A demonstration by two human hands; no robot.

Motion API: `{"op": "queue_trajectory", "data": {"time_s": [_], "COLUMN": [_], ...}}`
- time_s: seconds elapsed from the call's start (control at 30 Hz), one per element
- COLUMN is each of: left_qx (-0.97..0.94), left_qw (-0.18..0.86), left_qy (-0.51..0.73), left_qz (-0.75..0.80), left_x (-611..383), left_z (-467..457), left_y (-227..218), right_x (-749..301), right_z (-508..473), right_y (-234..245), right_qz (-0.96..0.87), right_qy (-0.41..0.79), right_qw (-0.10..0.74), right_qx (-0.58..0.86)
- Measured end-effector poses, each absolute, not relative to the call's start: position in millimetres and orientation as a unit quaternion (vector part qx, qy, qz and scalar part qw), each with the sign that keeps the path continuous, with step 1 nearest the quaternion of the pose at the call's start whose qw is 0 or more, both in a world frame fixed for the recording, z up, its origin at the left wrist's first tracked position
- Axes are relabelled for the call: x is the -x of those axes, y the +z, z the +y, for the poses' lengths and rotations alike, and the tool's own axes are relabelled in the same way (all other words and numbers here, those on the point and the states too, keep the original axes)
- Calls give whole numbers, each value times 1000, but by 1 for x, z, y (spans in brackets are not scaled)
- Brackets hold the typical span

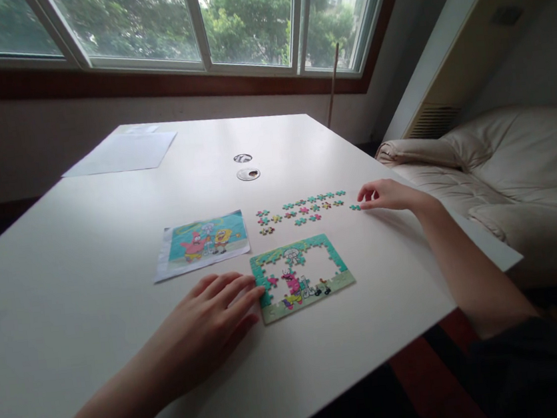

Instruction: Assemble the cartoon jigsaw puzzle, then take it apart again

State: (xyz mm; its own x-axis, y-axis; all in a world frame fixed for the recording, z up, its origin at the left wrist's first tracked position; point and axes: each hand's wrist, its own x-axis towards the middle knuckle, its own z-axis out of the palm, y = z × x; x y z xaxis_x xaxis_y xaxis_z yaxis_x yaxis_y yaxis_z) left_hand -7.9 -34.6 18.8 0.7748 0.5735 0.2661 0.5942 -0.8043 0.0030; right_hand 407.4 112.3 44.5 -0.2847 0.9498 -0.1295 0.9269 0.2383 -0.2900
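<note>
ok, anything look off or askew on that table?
Nothing stands out, no spill or damage. The puzzle and the reference picture lie flat, the loose pieces in tidy rows. One teal piece sits apart from them, by the right hand; the left hand rests flat by the puzzle.

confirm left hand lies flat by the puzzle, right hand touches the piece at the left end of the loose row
Wrong end: in the head view the right hand touches the piece at the row's right end. The left hand does lie flat by the puzzle.

Paper sheet [121,153] far off — cream sofa [505,170] beside table [64,273].
</note>
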Motion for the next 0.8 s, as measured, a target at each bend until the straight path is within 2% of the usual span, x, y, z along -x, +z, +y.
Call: {"op": "queue_trajectory", "data": {"time_s": [0.17,0.6,0.8], "left_qx": [944,944,943], "left_qw": [46,41,43], "left_qy": [-122,-123,-131], "left_qz": [-304,-304,-302], "left_x": [8,8,8], "left_z": [-35,-35,-34], "left_y": [19,19,19], "right_x": [-406,-383,-381], "right_z": [113,111,106], "right_y": [43,35,42], "right_qz": [-781,-808,-807], "right_qy": [178,256,196], "right_qw": [13,41,58], "right_qx": [598,530,554]}}
